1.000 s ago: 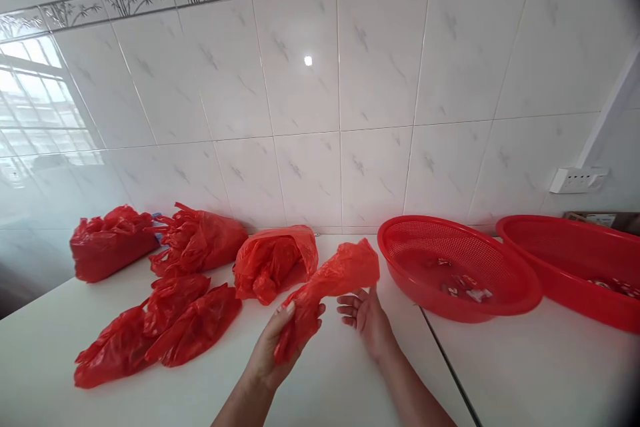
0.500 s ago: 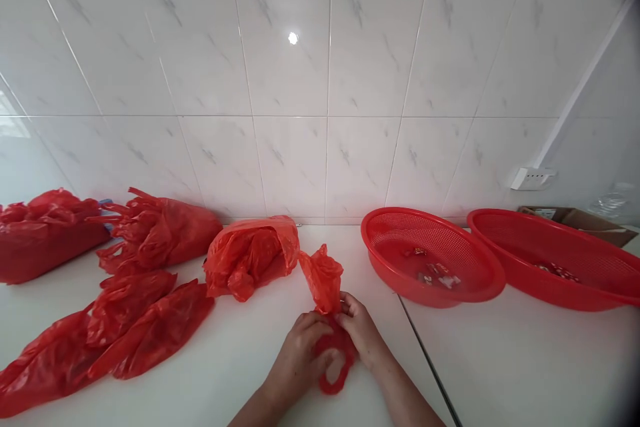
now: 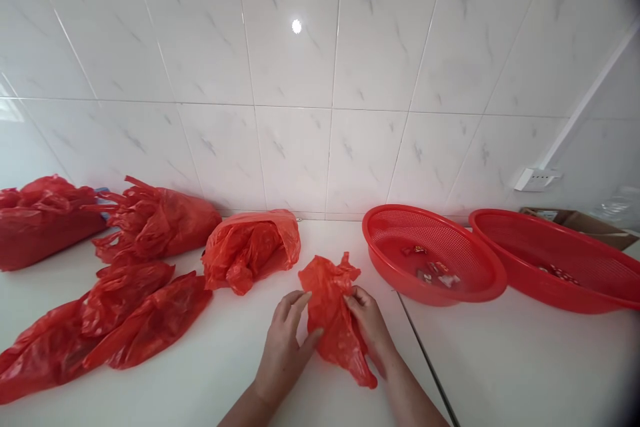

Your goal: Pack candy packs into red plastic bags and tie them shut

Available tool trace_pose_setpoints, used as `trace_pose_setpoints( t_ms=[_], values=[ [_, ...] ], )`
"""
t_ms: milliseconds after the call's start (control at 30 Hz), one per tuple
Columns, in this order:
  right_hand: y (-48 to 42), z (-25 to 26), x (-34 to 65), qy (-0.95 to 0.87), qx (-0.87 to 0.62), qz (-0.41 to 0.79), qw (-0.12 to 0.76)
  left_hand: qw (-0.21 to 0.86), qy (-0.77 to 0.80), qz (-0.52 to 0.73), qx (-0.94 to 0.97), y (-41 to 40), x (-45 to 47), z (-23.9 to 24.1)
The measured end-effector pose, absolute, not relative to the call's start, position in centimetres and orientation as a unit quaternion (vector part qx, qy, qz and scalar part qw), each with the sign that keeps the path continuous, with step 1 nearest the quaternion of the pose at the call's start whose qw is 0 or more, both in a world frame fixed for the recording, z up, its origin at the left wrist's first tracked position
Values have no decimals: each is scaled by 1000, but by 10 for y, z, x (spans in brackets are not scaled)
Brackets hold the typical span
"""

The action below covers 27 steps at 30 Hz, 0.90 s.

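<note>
A crumpled red plastic bag [image 3: 334, 317] is held just above the white counter [image 3: 525, 373] between both hands. My left hand [image 3: 285, 343] grips its left side, thumb against the plastic and fingers curled over the top. My right hand [image 3: 370, 327] pinches the bag's right edge near the top. The bag's lower end hangs toward me past my right wrist. An open red bag [image 3: 253, 250] lies on its side just beyond my left hand.
Several more red bags lie at the left: a flat pile [image 3: 105, 327], a bunched one [image 3: 155, 220] and a full one [image 3: 40, 217]. Two red mesh baskets [image 3: 433, 250] [image 3: 555, 257] hold a few small wrapped items. A tiled wall stands behind, with a socket [image 3: 535, 178].
The bag hung stretched from my left hand a second ago, then both hands bunched it low. Now it is spread wider between both hands. The view has tilted down.
</note>
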State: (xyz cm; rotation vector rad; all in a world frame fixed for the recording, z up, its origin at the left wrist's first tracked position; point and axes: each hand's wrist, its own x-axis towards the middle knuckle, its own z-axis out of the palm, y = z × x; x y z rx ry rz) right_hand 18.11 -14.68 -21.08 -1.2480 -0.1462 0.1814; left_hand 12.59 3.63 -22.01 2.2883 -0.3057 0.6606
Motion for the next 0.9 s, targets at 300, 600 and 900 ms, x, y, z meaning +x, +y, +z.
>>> trace_pose_setpoints(
  t_ms=[300, 600, 900],
  values=[
    [-141, -216, 180, -126, -586, 102, 794, 397, -82, 181, 896, 42, 139, -229],
    [-154, -208, 185, -66, -478, 85, 872, 579, 111, 159, 792, 52, 139, -219],
    [-148, -194, 177, -58, -590, 36, 805, 498, 5, 329, 802, 47, 128, -211]
  ],
)
